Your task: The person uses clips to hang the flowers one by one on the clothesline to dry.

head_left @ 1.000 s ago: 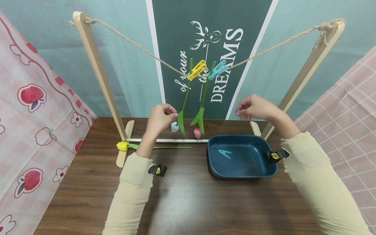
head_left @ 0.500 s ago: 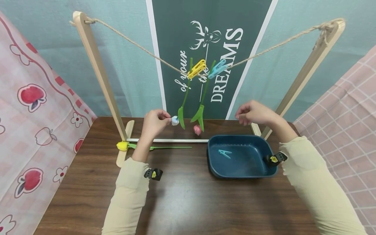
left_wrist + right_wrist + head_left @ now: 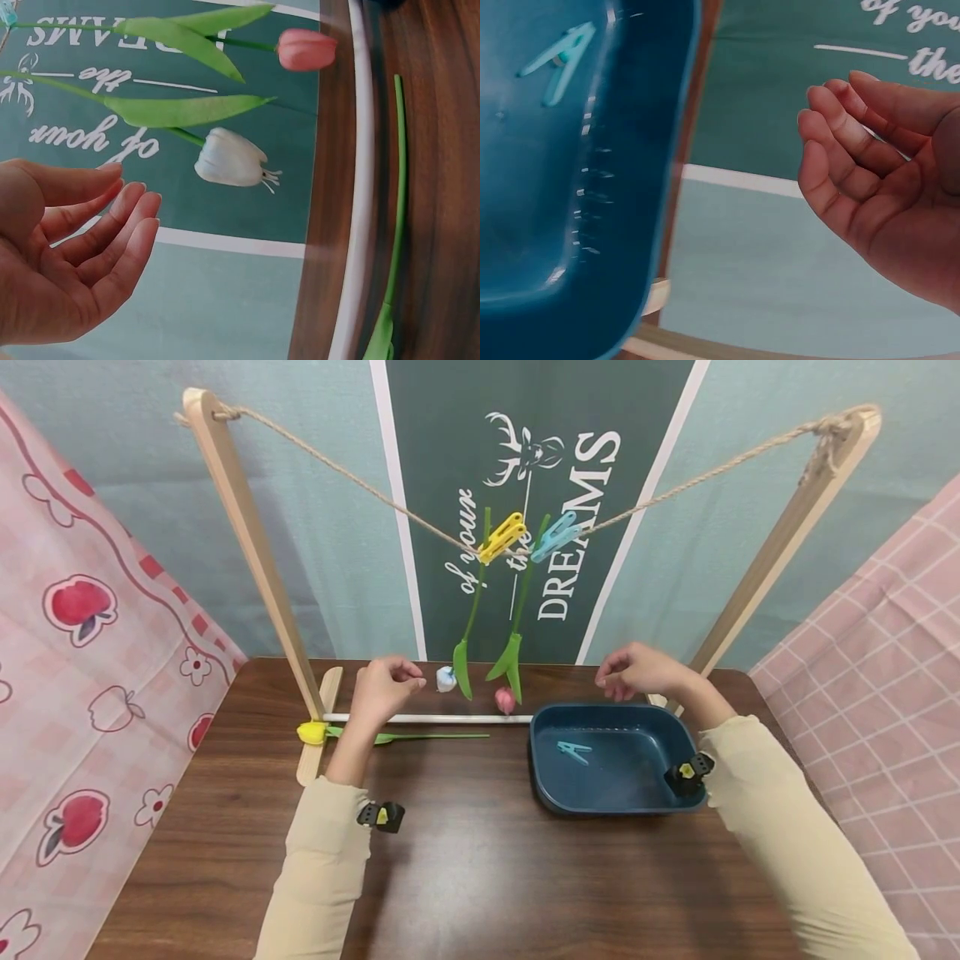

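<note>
Teal curtain [image 3: 341,560] hangs behind brown table [image 3: 480,868] and tulips [image 3: 505,699].

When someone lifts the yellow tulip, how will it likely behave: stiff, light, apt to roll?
The yellow tulip is probably light, as its stem is very slim. It seems fairly stiff, since that stem lies nearly straight. It may resist rolling, because green leaves branch from the stem.

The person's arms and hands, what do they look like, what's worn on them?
The left sleeve and right sleeve are pale cream and slightly wrinkled. Each bears a black strapped device with a yellow mark near its end. The left hand and right hand are bare, no gloves or rings visible.
</note>
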Action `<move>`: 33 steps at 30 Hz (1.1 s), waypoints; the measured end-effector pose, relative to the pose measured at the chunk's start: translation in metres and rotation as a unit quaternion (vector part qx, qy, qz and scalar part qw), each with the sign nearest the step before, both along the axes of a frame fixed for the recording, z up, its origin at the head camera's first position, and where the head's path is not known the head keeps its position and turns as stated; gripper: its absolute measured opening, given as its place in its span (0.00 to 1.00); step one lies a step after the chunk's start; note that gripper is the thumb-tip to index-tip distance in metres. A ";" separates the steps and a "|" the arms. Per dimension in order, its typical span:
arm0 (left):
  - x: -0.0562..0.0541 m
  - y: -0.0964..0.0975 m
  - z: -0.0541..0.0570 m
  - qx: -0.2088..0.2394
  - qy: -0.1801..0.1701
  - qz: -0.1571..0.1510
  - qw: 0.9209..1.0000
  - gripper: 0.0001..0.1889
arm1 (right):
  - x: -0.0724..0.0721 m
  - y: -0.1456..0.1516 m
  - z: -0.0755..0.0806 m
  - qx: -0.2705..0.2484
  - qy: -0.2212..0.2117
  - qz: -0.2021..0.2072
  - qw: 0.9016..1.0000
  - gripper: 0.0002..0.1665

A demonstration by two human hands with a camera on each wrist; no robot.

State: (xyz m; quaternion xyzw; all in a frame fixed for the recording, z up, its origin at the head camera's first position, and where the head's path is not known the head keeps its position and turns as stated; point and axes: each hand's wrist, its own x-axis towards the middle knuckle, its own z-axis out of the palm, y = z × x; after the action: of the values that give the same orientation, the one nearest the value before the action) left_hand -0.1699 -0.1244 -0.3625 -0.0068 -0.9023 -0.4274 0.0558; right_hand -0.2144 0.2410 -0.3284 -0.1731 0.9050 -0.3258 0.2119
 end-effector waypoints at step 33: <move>0.008 -0.026 -0.039 -0.008 -0.060 0.015 0.998 0.07 | 0.002 0.012 -0.076 -0.021 -0.104 0.007 0.994 0.09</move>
State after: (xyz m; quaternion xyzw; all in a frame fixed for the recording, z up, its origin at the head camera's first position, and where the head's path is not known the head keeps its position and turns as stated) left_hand -0.1621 -0.1507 -0.4016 0.0315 -0.9074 -0.4190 0.0080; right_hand -0.2124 0.2533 -0.4048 -0.1490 0.8698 -0.3591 0.3038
